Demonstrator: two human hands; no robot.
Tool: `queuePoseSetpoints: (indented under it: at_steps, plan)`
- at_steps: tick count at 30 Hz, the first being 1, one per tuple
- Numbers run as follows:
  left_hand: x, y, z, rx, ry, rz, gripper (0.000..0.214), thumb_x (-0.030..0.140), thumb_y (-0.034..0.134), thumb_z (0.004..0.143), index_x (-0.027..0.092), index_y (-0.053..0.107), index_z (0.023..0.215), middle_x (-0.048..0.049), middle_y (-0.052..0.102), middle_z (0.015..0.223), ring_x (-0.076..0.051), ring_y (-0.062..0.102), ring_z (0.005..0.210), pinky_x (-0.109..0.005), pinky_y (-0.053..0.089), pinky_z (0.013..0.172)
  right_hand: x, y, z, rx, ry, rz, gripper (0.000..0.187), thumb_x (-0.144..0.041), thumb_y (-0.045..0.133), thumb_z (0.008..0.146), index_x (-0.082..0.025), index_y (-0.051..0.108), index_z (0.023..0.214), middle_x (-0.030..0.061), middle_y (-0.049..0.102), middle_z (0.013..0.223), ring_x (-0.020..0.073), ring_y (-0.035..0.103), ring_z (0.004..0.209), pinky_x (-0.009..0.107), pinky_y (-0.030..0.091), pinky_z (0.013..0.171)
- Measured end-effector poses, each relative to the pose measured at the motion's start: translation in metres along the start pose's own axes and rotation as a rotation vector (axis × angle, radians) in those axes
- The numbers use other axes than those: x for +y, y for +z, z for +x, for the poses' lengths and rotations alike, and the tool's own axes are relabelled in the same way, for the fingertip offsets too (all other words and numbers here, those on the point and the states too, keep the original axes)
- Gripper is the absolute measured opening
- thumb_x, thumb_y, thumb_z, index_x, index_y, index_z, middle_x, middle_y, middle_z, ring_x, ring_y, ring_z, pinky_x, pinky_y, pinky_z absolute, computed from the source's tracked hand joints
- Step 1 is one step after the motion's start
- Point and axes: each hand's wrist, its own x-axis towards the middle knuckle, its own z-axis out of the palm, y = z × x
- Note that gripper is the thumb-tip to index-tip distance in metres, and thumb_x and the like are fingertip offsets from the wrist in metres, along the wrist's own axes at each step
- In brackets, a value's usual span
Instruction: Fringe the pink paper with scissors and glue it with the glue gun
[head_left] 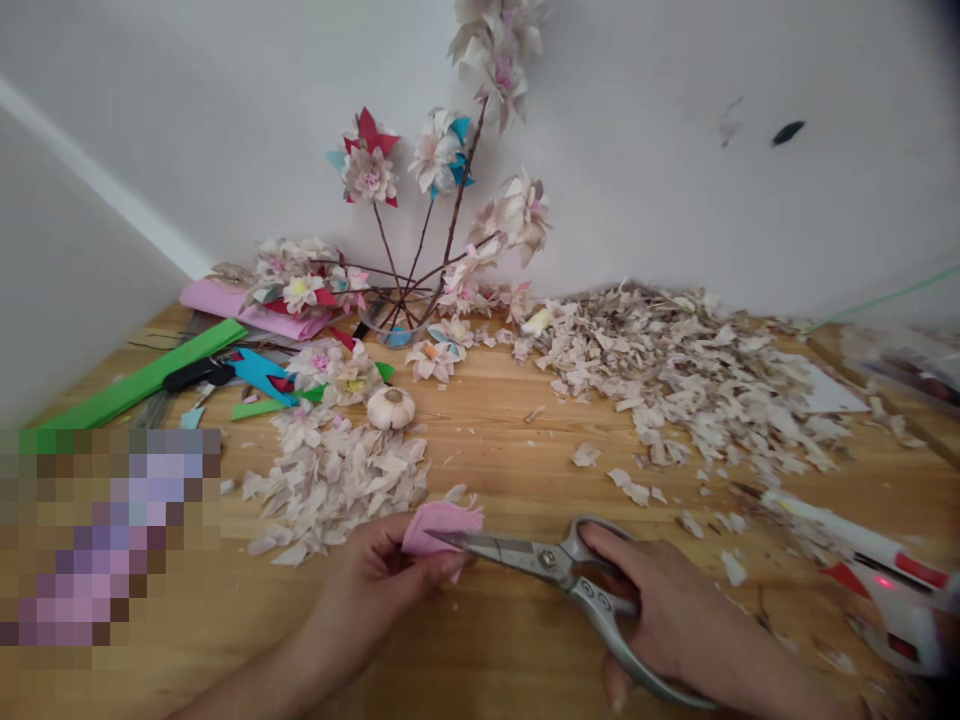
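A small folded piece of pink crepe paper [442,522] is pinched in my left hand [386,570], with narrow cut strips sticking up at its right edge. My right hand [660,590] grips the handles of metal scissors [551,560]. Their blades point left and lie across the front of the pink paper, close to my left thumb. The handles are spread a little; whether the blades bite into the paper I cannot tell. Behind my left hand lies a pile of pale garlic-skin petals [345,480], with a garlic bulb [391,408] at its far edge.
Flowers of pale petals on twigs [371,175] stand in a clear bowl [397,330] near the wall. A large heap of garlic skins [652,360] covers the back right. A glue gun [885,570] with a red light lies at right. Green paper [142,375] lies at left beside a blurred patch.
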Motion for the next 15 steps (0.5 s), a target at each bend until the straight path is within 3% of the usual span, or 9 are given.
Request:
queuePoseSetpoints:
  at_steps: [6,15]
  plan:
    - [-0.0011,-0.0002,0.0001,0.049,-0.007,-0.047,0.01,0.025,0.075,0.059,0.02,0.073,0.068,0.0017,0.066,0.06,-0.01,0.055,0.051,-0.021,0.052,0.048,-0.0047,-0.0039,-0.0006,-0.023,-0.022,0.036,0.068,-0.048,0.088,0.036,-0.023,0.053,0.088,0.0012,0.064,0.089,0.0247,0.058,0.079,0.028,0.04,0.066]
    - [0.0032,0.0013,-0.0017,0.007,-0.031,-0.076,0.009,0.024,0.076,0.06,0.02,0.073,0.067,0.0023,0.066,0.059,-0.009,0.055,0.052,-0.02,0.052,0.048,-0.0031,-0.0001,0.0006,0.015,-0.044,0.051,0.066,-0.041,0.091,0.032,-0.024,0.049,0.081,-0.0035,0.062,0.08,0.0178,0.055,0.067,0.024,0.037,0.058]
